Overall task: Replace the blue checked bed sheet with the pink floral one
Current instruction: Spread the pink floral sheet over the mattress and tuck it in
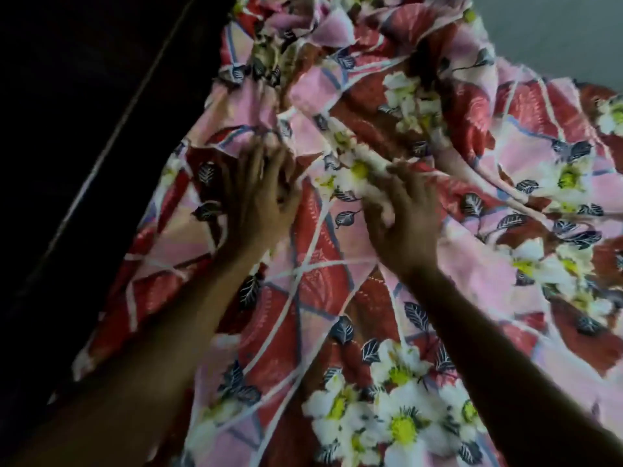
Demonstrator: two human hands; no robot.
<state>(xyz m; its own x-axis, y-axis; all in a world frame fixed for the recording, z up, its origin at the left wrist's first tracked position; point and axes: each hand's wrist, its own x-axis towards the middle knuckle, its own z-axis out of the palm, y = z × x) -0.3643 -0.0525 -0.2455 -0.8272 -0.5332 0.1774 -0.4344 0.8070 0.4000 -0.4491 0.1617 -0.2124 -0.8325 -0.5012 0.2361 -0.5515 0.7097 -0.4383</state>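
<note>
Spreading step: pink floral sheet [323, 298] lies rumpled on the bed, left hand [259, 200] flat with fingers spread, right hand [404, 214] pinching a fold; next, probably, draw the bunched cloth over the bare grey mattress [556, 32] beyond.

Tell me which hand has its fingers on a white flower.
The right hand: its fingers touch a yellow-centred white flower on the pink floral sheet; the left hand lies on red-and-pink print.

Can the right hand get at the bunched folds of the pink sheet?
Probably yes: the right hand touches the pink sheet, and nothing stands between it and the folds.
</note>
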